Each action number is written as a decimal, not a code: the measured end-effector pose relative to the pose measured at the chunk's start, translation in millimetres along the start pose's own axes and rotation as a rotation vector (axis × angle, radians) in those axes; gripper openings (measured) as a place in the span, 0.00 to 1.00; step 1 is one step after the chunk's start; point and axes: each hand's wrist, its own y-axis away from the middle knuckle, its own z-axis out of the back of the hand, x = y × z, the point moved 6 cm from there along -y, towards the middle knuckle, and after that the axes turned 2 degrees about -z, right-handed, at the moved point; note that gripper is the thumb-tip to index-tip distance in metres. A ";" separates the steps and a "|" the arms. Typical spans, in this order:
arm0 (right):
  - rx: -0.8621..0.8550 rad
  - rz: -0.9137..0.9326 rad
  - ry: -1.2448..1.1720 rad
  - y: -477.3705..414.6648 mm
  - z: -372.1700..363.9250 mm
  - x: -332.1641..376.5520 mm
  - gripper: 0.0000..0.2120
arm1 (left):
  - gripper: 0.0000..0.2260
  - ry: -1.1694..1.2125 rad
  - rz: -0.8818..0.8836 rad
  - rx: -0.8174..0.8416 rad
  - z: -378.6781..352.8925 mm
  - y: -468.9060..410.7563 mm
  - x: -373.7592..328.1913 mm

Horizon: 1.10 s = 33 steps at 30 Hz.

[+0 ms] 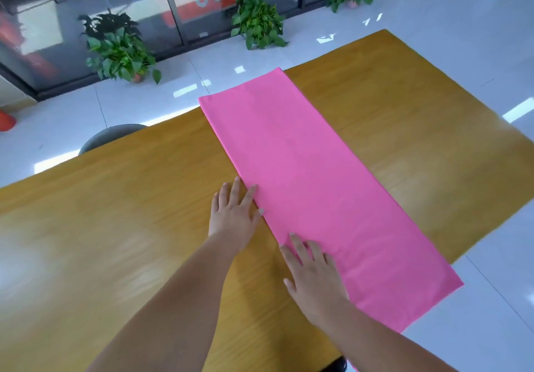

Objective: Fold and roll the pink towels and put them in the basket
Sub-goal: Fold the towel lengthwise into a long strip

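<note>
Pink towel (318, 186) flat on table (115, 212), left hand (235, 212), right hand (315, 279) pressing its edge

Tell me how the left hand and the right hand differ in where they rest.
The left hand lies mostly on the table, only its fingertips reaching the long edge of the pink towel; the right hand lies mostly on the towel. The left hand sits farther from the person, the right hand nearer. Both lie flat, fingers straight.
</note>
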 end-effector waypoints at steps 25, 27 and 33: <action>-0.013 -0.075 -0.130 0.1 36.2 -15.2 0.35 | 0.30 0.714 0.369 -0.120 35.1 -60.0 -1.0; -0.003 -0.060 -0.158 -0.8 31.5 -17.2 0.36 | 0.28 0.725 0.379 -0.119 36.8 -57.1 1.9; 0.084 0.039 -0.205 5.9 17.1 6.8 0.35 | 0.29 0.777 0.425 -0.094 34.6 -26.1 34.6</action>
